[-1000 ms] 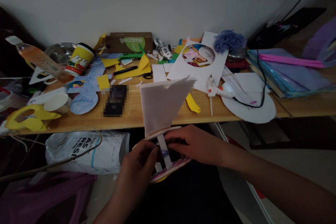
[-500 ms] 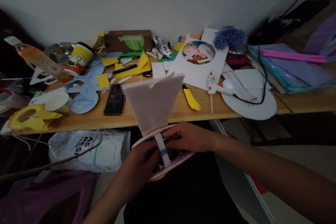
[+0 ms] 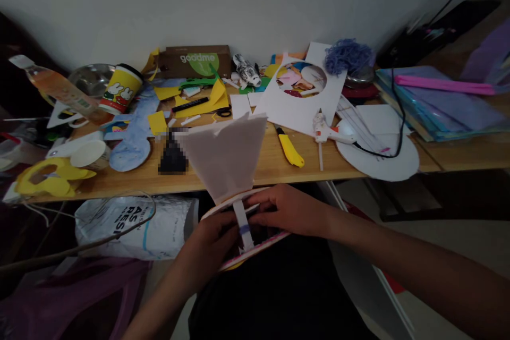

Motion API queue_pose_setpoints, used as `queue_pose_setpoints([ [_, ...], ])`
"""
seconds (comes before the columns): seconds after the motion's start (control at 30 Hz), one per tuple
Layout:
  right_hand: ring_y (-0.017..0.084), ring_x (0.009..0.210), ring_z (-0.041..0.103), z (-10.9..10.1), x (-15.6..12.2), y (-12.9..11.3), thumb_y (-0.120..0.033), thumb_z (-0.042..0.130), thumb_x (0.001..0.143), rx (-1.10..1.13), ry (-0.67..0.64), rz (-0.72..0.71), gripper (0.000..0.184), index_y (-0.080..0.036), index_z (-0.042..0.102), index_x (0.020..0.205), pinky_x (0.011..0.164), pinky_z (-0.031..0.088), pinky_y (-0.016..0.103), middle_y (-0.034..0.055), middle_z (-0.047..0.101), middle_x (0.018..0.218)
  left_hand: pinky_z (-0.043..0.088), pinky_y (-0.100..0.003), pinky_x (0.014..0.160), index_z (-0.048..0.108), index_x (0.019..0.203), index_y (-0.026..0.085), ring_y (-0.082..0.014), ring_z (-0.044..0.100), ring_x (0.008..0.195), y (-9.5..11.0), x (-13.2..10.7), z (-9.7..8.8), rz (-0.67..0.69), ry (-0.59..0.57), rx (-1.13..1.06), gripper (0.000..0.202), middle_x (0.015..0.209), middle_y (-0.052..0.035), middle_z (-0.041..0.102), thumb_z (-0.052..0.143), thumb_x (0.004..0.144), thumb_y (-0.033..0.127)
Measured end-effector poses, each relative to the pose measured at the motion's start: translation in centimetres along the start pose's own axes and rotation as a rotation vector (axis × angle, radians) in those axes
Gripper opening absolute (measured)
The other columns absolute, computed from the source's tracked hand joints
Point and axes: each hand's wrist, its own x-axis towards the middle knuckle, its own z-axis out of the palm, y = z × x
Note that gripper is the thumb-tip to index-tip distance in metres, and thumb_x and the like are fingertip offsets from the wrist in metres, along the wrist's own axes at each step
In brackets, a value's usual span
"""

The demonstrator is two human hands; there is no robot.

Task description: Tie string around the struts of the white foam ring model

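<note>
Over my lap is a handmade foam-board craft piece [image 3: 225, 156]: a white panel, wider at its far end, joined to two rounded boards spaced apart. A short white strip [image 3: 242, 218] with a blue band bridges the gap between the boards. My left hand [image 3: 213, 239] is closed on the near left side, its fingers curled into the gap. From the right, my right hand [image 3: 279, 210] also grips the piece, fingers bent inside near the strip. The fingertips of both hands are partly hidden. Pink colouring shows along the nearer board's edge.
On the wooden table [image 3: 274, 172] lie a yellow utility knife [image 3: 290, 150], a white hot-glue gun [image 3: 329, 132] with a black cord, and paper scraps. A patterned cup [image 3: 120, 90], a bottle [image 3: 59, 90] and blue yarn [image 3: 348, 58] are farther back. A silver bag [image 3: 135, 228] hangs below.
The craft piece has shifted slightly left, its white panel tilting a little that way. My left hand has moved slightly left; both hands keep their hold.
</note>
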Motion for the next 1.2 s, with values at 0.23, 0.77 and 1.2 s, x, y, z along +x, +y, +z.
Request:
queue_pose_setpoints([
  [0.23, 0.015, 0.086, 0.066, -0.8, 0.1, -0.8, -0.021, 0.062, 0.090, -0.135, -0.124, -0.050, 0.028, -0.026, 0.074, 0.114, 0.080, 0.049, 0.027, -0.0011, 0.075, 0.101, 0.043, -0.025, 0.061, 0.075, 0.105, 0.021, -0.0135, 0.053, 0.065, -0.3, -0.1, 0.3, -0.038, -0.027, -0.091, 0.029, 0.075, -0.0005, 0.065, 0.051, 0.091, 0.029],
  [0.77, 0.014, 0.087, 0.061, -0.8, -1.6, -3.7, -0.020, 0.062, 0.090, -0.466, 0.213, -0.210, 0.010, -0.019, 0.071, 0.095, 0.079, 0.045, 0.026, 0.0044, 0.069, 0.100, 0.052, -0.028, 0.073, 0.073, 0.105, 0.020, -0.0187, 0.066, 0.082, -0.2, -1.5, 0.2, -0.001, 0.318, 0.031, 0.029, 0.091, -0.0042, 0.074, 0.054, 0.089, 0.034],
  [1.2, 0.013, 0.073, 0.064, 0.1, -1.3, -2.4, -0.021, 0.058, 0.093, -0.379, 0.132, -0.091, 0.016, -0.019, 0.074, 0.098, 0.067, 0.043, 0.025, 0.0010, 0.074, 0.087, 0.053, -0.027, 0.065, 0.071, 0.110, 0.021, -0.0176, 0.067, 0.075, 0.5, -2.8, 0.6, 0.011, 0.235, -0.068, 0.033, 0.090, -0.0063, 0.075, 0.059, 0.088, 0.042],
])
